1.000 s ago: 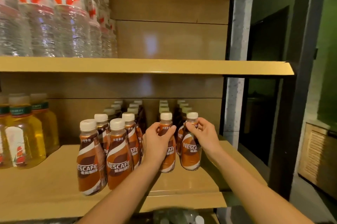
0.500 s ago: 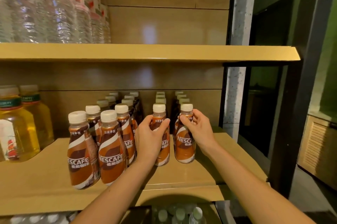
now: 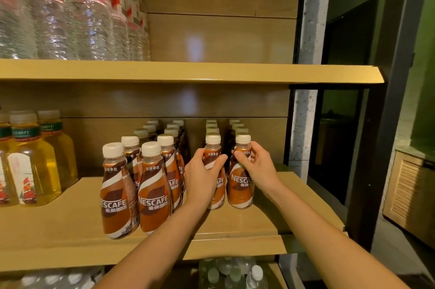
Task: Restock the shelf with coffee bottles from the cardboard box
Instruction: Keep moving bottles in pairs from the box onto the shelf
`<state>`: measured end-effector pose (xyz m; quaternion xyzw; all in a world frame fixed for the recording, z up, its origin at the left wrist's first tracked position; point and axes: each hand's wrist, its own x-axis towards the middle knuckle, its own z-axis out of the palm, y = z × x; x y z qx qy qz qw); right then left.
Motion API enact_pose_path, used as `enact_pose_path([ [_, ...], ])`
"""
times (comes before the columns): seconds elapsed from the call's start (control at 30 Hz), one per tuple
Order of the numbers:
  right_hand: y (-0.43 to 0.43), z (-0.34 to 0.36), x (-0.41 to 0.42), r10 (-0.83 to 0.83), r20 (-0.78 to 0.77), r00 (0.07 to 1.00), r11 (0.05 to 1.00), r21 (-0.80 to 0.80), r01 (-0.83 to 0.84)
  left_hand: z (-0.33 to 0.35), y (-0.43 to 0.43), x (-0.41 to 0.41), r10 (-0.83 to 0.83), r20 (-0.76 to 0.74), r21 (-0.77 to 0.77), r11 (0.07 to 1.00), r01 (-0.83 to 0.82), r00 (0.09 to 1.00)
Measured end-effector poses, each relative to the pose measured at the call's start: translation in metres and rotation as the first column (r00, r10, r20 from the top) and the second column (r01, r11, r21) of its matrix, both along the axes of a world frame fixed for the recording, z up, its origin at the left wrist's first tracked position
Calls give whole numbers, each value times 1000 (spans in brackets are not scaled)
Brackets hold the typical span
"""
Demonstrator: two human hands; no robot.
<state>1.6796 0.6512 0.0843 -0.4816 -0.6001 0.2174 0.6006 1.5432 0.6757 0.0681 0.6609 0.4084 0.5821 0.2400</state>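
Brown Nescafe coffee bottles with white caps stand in rows on the middle wooden shelf (image 3: 270, 215). My left hand (image 3: 203, 175) is wrapped around the front bottle of the third row (image 3: 213, 147), which stands upright on the shelf. My right hand (image 3: 257, 166) grips the neck of the front bottle of the fourth row (image 3: 240, 191), also upright. Two more rows of coffee bottles (image 3: 154, 189) stand to the left, reaching closer to the shelf's front edge. The cardboard box is out of view.
Yellow juice bottles (image 3: 30, 164) stand at the shelf's left. Clear water bottles (image 3: 70, 13) fill the left of the upper shelf (image 3: 211, 73). More water bottles (image 3: 233, 272) sit on the shelf below. A dark frame post (image 3: 376, 147) and a louvred cabinet (image 3: 409, 192) are at right.
Both hands stay on the same two front bottles, which remain upright on the shelf. Only the camera's framing has shifted slightly.
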Motion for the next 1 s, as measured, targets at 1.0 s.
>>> enact_pose_path([
  [1.0, -179, -89, -58, -324, 839, 436, 810, 9, 586, -87, -149, -94, 70, -776, 203, 969, 142, 627],
])
